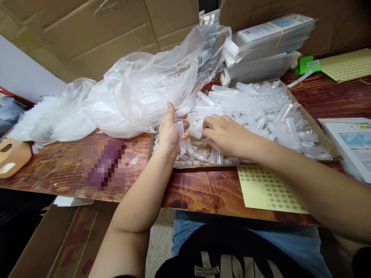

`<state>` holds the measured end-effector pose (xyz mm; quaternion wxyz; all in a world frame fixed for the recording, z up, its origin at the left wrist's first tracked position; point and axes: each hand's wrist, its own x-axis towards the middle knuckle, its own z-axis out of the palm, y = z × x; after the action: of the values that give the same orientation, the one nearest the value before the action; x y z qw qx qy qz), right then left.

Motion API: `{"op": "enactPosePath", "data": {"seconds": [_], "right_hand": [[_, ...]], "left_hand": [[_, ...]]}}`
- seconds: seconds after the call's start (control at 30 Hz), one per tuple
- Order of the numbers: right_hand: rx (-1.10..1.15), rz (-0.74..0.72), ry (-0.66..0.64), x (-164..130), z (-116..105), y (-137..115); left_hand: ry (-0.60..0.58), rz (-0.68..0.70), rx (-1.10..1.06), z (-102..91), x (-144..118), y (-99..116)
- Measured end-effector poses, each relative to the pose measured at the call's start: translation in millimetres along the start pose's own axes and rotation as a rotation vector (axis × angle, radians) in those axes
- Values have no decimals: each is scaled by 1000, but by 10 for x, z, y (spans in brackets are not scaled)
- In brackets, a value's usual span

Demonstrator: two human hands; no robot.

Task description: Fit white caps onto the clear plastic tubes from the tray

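On tray (317, 129): left hand (169, 131) grips tube (181, 136); right hand (224, 135) among tubes (261, 112).

A dark, reddish wooden bench (203, 189) was seen carrying the work. A shallow cardboard tray (315, 129) was laid on its middle, heaped with clear plastic tubes (261, 112). A large crumpled clear plastic bag (139, 92) was spread across the left half. A yellow sheet of round stickers (269, 191) was placed at the near edge, just beside the tray. Stacked flat packets (269, 46) were piled at the back, and a printed booklet (350, 146) was laid at the right.
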<state>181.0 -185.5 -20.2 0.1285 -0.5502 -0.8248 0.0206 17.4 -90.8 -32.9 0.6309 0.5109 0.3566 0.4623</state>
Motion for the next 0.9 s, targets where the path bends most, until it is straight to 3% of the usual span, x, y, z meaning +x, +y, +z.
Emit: {"op": "enactPosePath", "data": {"seconds": [0.07,0.13,0.2,0.27,0.33,0.47,0.77,0.9], "right_hand": [[196,39,88,-47,-100,92],[340,93,277,-88,-209,151],[345,86,512,-103,-278,151],[278,11,657,-88,-284,103],[235,-18,646,-63,-246,42],[255,68,539,-65,-216,-14],[278,81,509,-111,-296,64],[333,76,562,-111,-262,69]], "left_hand": [[38,-48,-64,18,-29,40],[73,-75,-98,47,-60,66],[98,-79,-95,88,-97,77],[109,-73,-76,135,-139,78],[105,-63,-65,175,-181,81],[77,-63,-72,215,-234,114],[25,-62,-82,230,-278,101],[23,6,-53,260,-322,84]]}}
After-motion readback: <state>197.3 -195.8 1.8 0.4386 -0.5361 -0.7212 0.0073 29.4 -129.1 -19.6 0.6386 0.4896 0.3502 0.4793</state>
